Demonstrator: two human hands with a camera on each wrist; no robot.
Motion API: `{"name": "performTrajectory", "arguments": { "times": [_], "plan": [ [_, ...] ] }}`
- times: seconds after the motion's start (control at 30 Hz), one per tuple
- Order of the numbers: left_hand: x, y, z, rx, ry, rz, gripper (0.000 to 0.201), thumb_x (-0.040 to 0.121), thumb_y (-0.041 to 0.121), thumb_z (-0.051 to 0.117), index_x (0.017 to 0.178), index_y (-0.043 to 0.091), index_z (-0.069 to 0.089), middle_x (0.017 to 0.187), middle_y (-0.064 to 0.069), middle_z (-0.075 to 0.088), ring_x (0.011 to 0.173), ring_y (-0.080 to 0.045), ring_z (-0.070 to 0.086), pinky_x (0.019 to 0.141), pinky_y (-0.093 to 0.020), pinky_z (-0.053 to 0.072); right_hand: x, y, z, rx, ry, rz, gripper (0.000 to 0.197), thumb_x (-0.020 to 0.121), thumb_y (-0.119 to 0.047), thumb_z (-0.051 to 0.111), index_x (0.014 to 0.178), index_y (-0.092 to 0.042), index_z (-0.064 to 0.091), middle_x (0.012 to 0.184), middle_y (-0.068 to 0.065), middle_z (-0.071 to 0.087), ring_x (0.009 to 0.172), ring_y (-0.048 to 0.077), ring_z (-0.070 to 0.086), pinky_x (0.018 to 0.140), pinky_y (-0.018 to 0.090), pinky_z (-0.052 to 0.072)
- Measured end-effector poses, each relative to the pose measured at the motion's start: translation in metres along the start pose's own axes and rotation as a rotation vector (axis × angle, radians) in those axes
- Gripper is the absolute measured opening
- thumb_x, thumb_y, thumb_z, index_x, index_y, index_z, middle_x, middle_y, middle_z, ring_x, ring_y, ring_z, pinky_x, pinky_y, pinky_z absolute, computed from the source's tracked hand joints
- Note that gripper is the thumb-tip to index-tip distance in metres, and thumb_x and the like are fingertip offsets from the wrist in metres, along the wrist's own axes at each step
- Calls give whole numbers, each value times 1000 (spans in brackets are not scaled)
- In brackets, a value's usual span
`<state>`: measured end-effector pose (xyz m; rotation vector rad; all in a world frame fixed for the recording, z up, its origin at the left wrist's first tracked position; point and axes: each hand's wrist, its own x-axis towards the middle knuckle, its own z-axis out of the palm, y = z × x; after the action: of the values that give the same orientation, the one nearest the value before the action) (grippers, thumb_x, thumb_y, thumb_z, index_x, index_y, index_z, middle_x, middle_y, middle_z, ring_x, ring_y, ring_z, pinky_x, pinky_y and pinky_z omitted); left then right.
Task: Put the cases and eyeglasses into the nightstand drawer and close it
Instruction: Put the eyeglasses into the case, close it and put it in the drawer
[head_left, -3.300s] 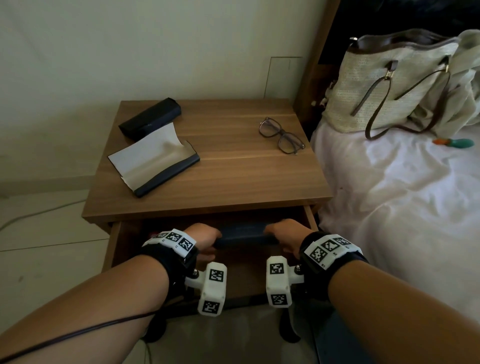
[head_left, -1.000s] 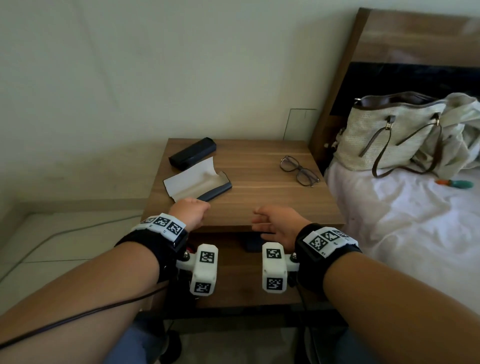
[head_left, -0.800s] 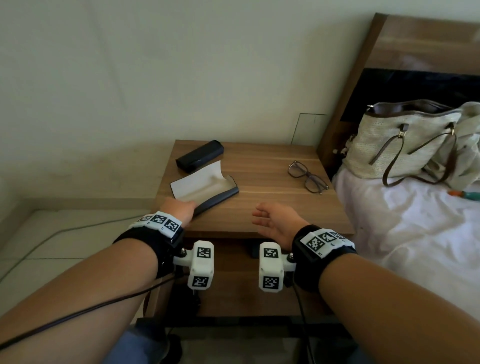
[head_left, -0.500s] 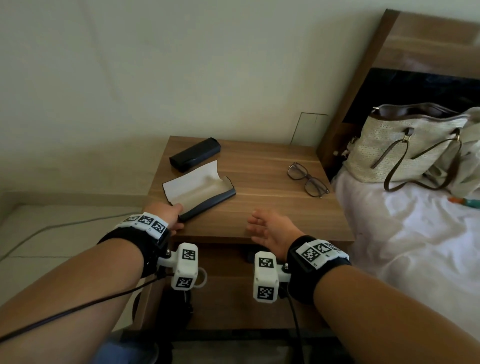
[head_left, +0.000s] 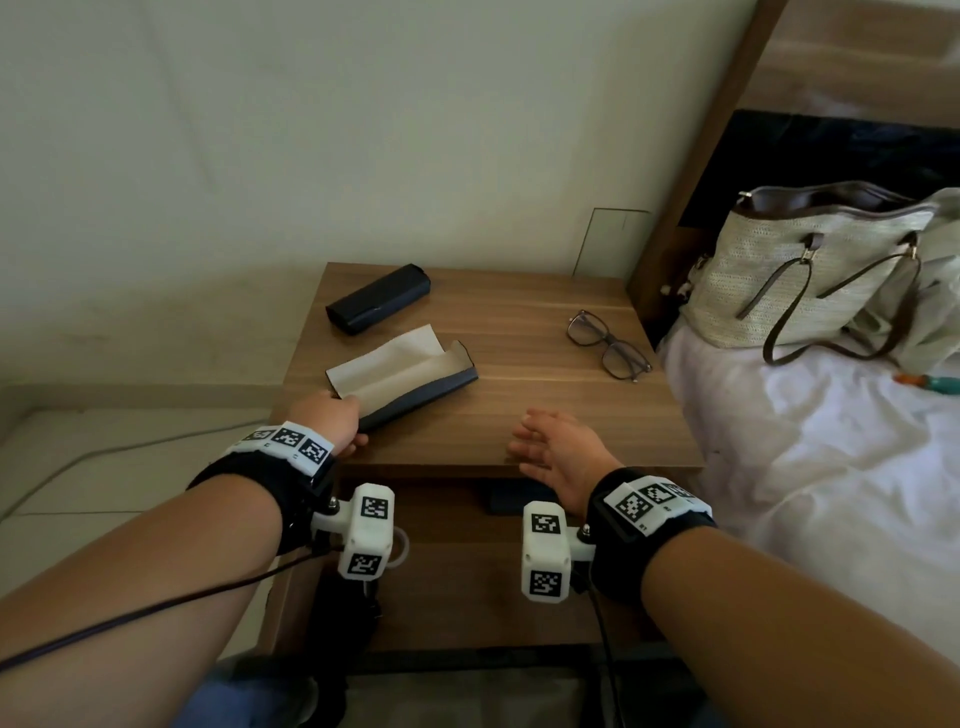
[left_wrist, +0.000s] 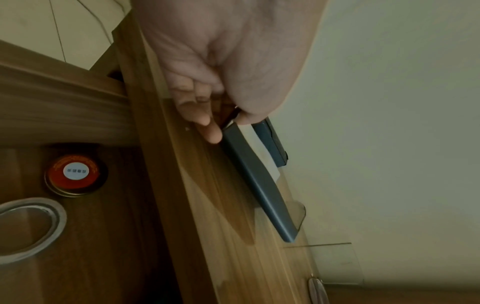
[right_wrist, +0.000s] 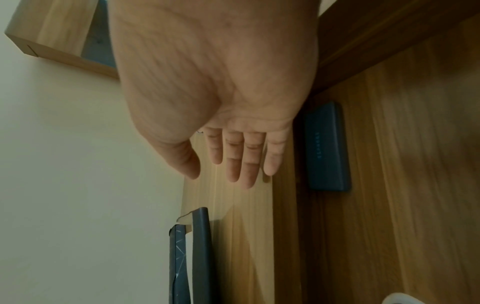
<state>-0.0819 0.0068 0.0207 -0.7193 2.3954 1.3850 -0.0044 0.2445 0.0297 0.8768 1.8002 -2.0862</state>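
Observation:
An open dark blue eyeglass case (head_left: 402, 371) with cream lining lies on the left of the nightstand top (head_left: 519, 405). My left hand (head_left: 345, 415) pinches its near end, thumb on top and fingers at the side (left_wrist: 228, 125). A closed black case (head_left: 378, 298) lies at the back left. The eyeglasses (head_left: 608, 345) lie unfolded at the right. My right hand (head_left: 524, 441) hovers over the top's front edge with straight fingers (right_wrist: 233, 170), holding nothing. Below it the drawer (head_left: 457, 571) stands pulled out, with a blue case (right_wrist: 327, 148) lying inside.
A red-lidded jar (left_wrist: 75, 172) and a tape roll (left_wrist: 28, 224) sit in the drawer's left part. A bed (head_left: 805, 467) with a woven handbag (head_left: 795, 275) borders the nightstand on the right. A wall stands behind, and tiled floor lies to the left.
Both hands left the blue case in the drawer and rose to the tabletop. The left hand reached the open case's near end and took hold. The right hand stayed near the front edge.

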Motion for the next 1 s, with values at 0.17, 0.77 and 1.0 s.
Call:
{"name": "performTrajectory", "arguments": {
  "times": [0.17,0.77,1.0],
  "plan": [
    [-16,6,16,150,-78,144,28,97,22,39,116,7,55,74,-11,64,54,-17,59,53,-28,45,1,-5,-17,-26,42,-58,35,93,-18,56,126,-27,53,116,4,62,107,22,64,96,41,52],
    [-48,38,73,-176,-342,81,62,91,61,42,136,20,47,132,-7,51,104,-27,56,82,-38,54,13,-16,-46,227,75,-154,27,94,-29,56,120,-21,61,109,1,56,101,20,56,87,42,56],
    [-42,43,91,-584,-379,-101,28,97,42,48,114,23,40,96,-3,51,85,-23,56,72,-35,57,30,-17,-49,182,58,-168,17,95,-26,55,109,-22,63,112,4,56,105,25,56,88,48,56]
  ]
}}
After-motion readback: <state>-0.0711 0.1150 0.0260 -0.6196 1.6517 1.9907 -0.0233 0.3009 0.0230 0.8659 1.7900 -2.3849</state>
